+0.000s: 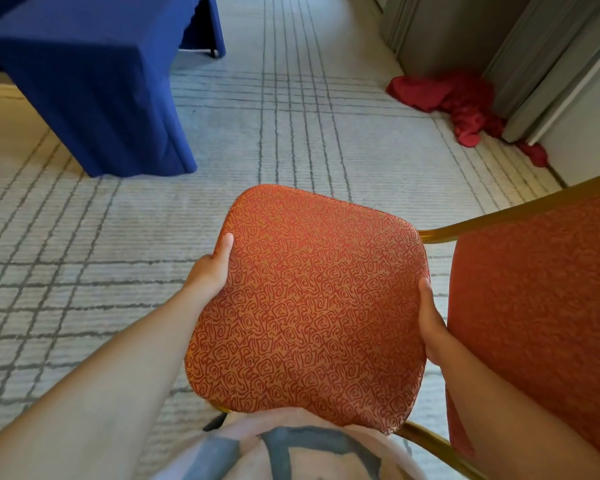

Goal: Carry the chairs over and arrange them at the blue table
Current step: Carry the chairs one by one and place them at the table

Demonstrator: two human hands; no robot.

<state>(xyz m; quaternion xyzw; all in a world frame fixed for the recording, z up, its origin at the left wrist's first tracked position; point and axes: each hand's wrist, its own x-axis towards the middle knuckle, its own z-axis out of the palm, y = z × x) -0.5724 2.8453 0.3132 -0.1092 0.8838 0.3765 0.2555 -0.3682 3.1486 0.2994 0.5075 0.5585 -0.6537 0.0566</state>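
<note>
I'm mid-carry: my left grip (pixel 210 271) and right grip (pixel 430 323) clamp opposite seat edges of 1 chair (pixel 309 306). Next, I judge, it needs carrying left to the blue surface (pixel 94 98) and setting down.

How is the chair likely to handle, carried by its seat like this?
Probably stiff: the chair has a gold frame that looks rigid. Likely back-heavy, since the backrest hangs beyond the right hand. The textured seat fabric should give the left hand grip.
</note>
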